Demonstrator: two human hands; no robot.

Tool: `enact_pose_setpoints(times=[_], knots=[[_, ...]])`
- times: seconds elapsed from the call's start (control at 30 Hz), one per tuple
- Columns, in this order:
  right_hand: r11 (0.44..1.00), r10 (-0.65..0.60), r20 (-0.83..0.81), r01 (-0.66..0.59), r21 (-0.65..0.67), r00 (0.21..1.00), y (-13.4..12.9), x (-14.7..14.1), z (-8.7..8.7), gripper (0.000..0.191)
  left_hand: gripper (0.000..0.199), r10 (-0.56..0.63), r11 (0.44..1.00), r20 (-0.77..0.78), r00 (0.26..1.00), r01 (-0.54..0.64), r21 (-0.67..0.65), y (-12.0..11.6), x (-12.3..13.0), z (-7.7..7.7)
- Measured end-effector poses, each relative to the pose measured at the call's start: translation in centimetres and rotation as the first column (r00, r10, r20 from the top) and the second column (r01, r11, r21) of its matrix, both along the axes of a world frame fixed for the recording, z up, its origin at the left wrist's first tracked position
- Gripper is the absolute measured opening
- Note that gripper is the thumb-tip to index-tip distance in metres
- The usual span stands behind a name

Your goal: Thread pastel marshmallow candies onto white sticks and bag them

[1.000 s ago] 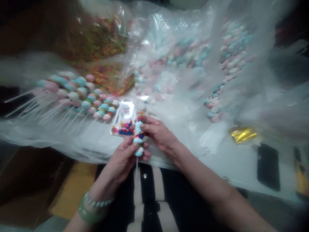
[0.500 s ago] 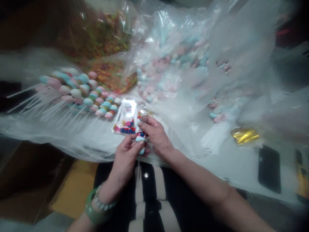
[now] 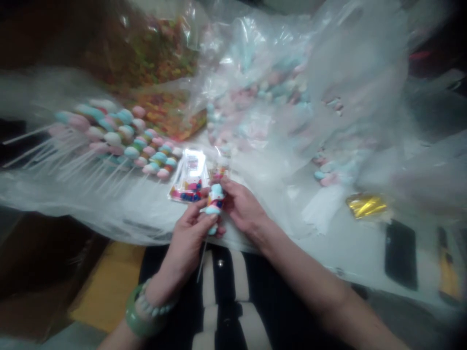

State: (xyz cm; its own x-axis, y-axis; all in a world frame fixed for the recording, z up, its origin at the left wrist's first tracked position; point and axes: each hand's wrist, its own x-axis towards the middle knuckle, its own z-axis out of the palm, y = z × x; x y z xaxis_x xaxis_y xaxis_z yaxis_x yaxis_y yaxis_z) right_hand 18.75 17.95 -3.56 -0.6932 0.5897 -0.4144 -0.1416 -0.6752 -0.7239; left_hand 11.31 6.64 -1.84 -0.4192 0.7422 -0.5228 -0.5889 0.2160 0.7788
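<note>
A marshmallow skewer (image 3: pixel 214 210) with pale blue and white pieces and a dark blue and red part stands tilted between my hands, its thin white stick pointing down to my lap. My left hand (image 3: pixel 192 224) is closed on its lower pieces, thumb across the front. Curled along the upper right side is my right hand (image 3: pixel 242 206), fingertips against the skewer and partly hidden behind it. Just beyond my fingers lies a small clear packet (image 3: pixel 222 167) with red and yellow print, blurred. Left of it is a stack of printed clear packets (image 3: pixel 191 177).
Finished-looking marshmallow skewers (image 3: pixel 127 141) lie piled at left. Behind are a bag of orange-green gummies (image 3: pixel 164 107) and a large clear bag of pastel marshmallows (image 3: pixel 255 107). At right are white sticks (image 3: pixel 321 209), gold ties (image 3: pixel 367 206), a dark phone-like slab (image 3: pixel 400 254) and a yellow cutter-like tool (image 3: pixel 448 270).
My right fingers have slid off the skewer's tip, so its pale blue top piece now shows. The skewer's stick end has swung slightly left. My left hand keeps its hold.
</note>
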Motion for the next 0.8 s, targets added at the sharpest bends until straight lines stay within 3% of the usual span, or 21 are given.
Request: enact_pose_setpoints(times=[0.17,0.3,0.63,0.8], knots=[[0.985,-0.145,0.022,0.146,-0.088,0.989,0.2,-0.5,0.0,0.022,0.054,-0.005,1.000,0.012,1.000,0.005,0.001,0.1,0.0,-0.3],[0.976,-0.187,0.069,0.193,-0.103,0.980,0.5,-0.5,0.3,0.020,0.052,0.002,0.999,0.031,1.000,-0.001,-0.032,0.2,0.1,-0.4],[0.987,-0.138,0.160,0.149,-0.056,0.977,-0.4,-0.9,0.2,0.024,0.043,0.032,0.999,-0.114,0.993,-0.034,-0.015,0.3,0.2,-1.1],[0.996,-0.041,0.128,0.031,0.078,0.991,-0.2,-0.3,-0.2,0.026,0.045,0.074,0.997,-0.043,0.996,-0.074,0.014,0.3,0.0,-1.6]])
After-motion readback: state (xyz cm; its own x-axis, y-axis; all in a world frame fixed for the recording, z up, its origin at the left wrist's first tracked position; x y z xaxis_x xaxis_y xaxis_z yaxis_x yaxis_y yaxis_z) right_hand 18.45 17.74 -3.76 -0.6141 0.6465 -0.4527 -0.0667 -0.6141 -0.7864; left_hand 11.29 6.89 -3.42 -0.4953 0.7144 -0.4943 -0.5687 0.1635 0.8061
